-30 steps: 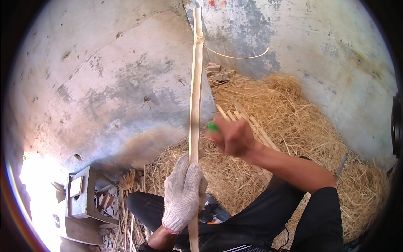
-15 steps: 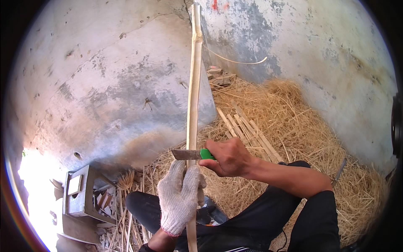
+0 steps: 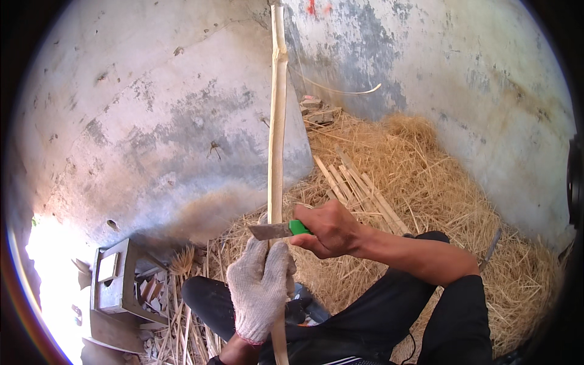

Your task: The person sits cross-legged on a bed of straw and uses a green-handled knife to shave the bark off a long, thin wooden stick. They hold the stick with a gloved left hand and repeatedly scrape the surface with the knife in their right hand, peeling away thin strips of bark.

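Note:
A long pale split bamboo strip (image 3: pixel 277 140) stands nearly upright before me, with a node near its top and a thin curled sliver hanging off it. My left hand (image 3: pixel 260 292), in a white knit glove, is closed round the strip's lower part. My bare right hand (image 3: pixel 328 228) grips the green handle of a knife (image 3: pixel 272 231). Its broad dark blade lies across the strip just above the gloved fingers. Whether the edge bites into the bamboo cannot be made out.
A heap of straw-like shavings (image 3: pixel 426 176) covers the floor at the right, with several bamboo strips (image 3: pixel 365 188) on it. A wooden stool-like frame (image 3: pixel 115 280) stands at lower left beside more slivers. Worn walls (image 3: pixel 152 121) rise behind. My dark-trousered legs (image 3: pixel 377 310) are folded below.
The strip's top has swung slightly left, and its hanging sliver with it. The knife has dropped a little and its blade has tilted. My left hand has shifted slightly left.

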{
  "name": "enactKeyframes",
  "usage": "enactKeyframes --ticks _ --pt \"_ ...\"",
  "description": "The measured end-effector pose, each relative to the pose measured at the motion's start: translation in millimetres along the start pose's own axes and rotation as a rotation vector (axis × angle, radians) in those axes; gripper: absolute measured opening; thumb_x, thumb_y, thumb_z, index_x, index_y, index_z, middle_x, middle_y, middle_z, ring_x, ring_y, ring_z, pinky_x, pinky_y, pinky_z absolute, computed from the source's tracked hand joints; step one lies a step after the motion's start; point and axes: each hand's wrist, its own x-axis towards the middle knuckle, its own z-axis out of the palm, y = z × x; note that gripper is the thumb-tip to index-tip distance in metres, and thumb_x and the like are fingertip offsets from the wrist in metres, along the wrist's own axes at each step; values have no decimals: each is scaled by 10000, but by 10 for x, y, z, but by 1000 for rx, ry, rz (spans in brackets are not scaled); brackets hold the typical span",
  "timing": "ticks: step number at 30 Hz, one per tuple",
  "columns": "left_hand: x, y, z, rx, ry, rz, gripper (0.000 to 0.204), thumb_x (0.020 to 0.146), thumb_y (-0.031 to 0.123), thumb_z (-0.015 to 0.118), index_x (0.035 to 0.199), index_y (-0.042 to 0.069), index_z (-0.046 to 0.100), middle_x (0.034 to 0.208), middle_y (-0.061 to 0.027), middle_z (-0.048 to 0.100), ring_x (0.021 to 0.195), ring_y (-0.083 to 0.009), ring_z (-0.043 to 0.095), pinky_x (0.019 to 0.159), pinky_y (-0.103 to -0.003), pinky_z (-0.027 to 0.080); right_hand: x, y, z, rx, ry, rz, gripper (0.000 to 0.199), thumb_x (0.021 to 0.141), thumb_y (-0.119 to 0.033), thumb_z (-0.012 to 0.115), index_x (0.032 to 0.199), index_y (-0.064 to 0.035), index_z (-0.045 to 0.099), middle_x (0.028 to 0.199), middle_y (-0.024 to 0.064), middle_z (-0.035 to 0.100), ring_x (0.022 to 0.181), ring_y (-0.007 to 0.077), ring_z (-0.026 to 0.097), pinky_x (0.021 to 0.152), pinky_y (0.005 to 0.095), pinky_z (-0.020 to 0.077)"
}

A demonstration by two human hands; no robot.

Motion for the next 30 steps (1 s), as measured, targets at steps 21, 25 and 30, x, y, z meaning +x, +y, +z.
enactKeyframes --ticks 21,25,30 --pt "-33 -210 29 -413 -241 -119 370 1003 162 532 1328 -14 532 650 -26 532 436 -94 494 389 -225 436 168 1291 -230 -231 474 268 473 1064 -473 333 816 -99 480 500 2 396 366 111 390 292 301 309" --pt "273 -332 -43 -485 -139 -145 284 985 166 545 1201 -17 571 638 -46 543 440 -114 508 373 -232 426 60 673 -103 -86 259 8 432 1014 -495 477 807 -115 483 531 -4 427 379 122 418 322 311 335" --pt "372 -465 -92 -522 -123 -143 256 981 239 550 933 -10 585 581 -59 523 382 -135 476 316 -246 374 10 178 86 -125 -76 -113 454 975 -521 534 800 -103 492 524 48 461 390 229 507 370 370 384"
